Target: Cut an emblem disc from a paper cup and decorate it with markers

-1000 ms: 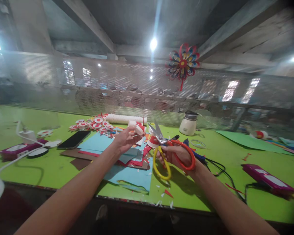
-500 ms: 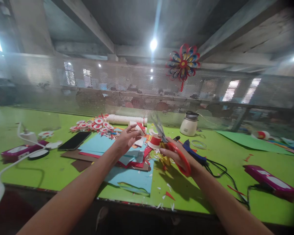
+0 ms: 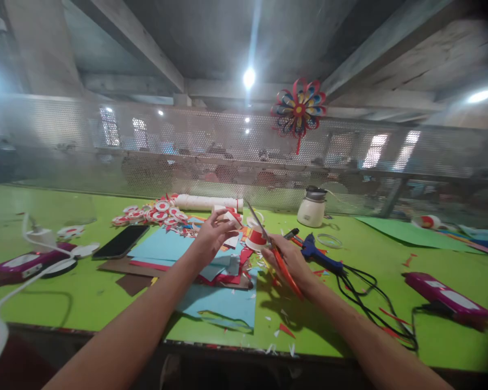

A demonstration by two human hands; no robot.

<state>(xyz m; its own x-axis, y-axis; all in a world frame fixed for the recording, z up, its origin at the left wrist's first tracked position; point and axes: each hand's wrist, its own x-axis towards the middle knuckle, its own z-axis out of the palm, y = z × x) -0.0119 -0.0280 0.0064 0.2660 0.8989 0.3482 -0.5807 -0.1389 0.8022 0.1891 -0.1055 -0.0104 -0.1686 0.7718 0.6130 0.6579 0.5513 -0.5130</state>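
My left hand [image 3: 212,236] pinches a small white and red paper piece [image 3: 230,218] above a heap of blue, red and brown paper sheets [image 3: 174,249]. My right hand [image 3: 291,261] grips scissors [image 3: 273,246] with orange and yellow handles. Their steel blades point up and left, close to the paper piece. A small red and white paper cone [image 3: 256,238] stands on the green table [image 3: 85,281] just behind the blades.
A black phone [image 3: 120,241], red-and-white paper discs [image 3: 154,210] and a white roll [image 3: 207,202] lie at left and back. A blue glue gun [image 3: 318,253] with black cable, a white pot [image 3: 311,207] and purple devices [image 3: 447,299] lie right. A mesh fence with a paper flower [image 3: 298,108] stands behind.
My right hand has turned the scissors edge-on and brought the blades closer to the paper piece. My left hand has stayed almost in place.
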